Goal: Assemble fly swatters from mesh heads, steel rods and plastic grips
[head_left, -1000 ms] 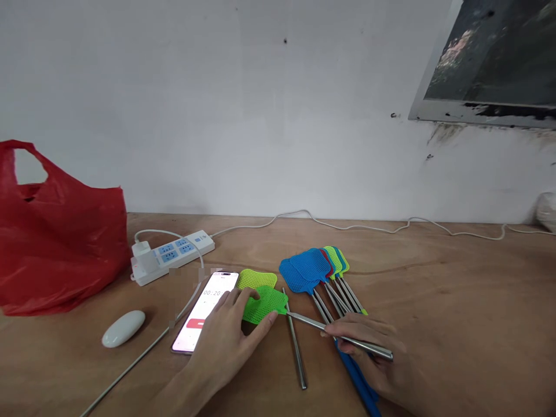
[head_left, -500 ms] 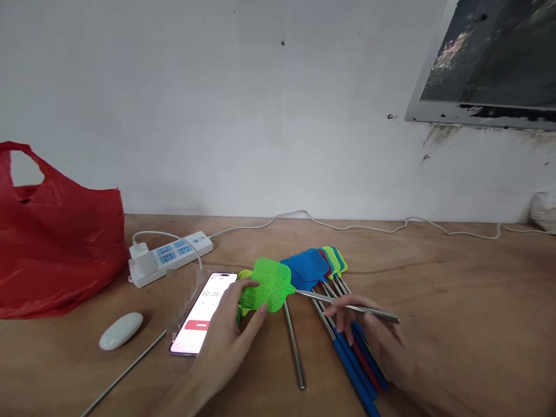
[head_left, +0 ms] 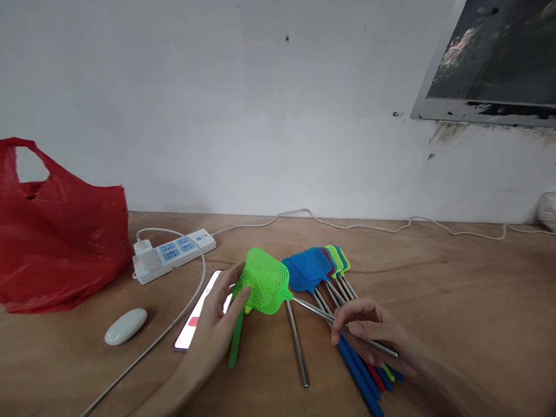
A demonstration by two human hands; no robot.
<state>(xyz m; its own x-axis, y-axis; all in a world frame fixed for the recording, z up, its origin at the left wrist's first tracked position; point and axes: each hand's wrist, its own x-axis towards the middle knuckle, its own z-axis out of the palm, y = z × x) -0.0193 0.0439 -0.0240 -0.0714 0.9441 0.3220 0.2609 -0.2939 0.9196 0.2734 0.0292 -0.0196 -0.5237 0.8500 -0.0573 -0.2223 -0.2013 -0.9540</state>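
My left hand (head_left: 220, 307) pinches the left edge of a bright green fly swatter (head_left: 266, 282), thumb on top of its perforated head. Around that swatter's metal rod, toward the bare end, the thumb and fingers of my right hand (head_left: 369, 327) are closed. Beneath the green head lies another swatter whose metal rod (head_left: 297, 347) points toward me; its head is mostly hidden. A loose-looking green handle (head_left: 236, 341) rests beside my left thumb. Under and behind my right hand, several blue, red and yellow-green fly swatters (head_left: 313, 266) lie fanned with their handles (head_left: 358, 370) toward me.
A phone (head_left: 197, 318), partly behind my left hand, lies near a white mouse (head_left: 125, 326). Farther back are a white power strip (head_left: 178, 253) with a plugged charger and a red plastic bag (head_left: 65, 237). A white cable (head_left: 343, 225) runs along the wall.
The green swatter's head has lifted and shifted slightly left. My right hand has closed its fingers around the rod. More of the green handle shows beside my left hand.
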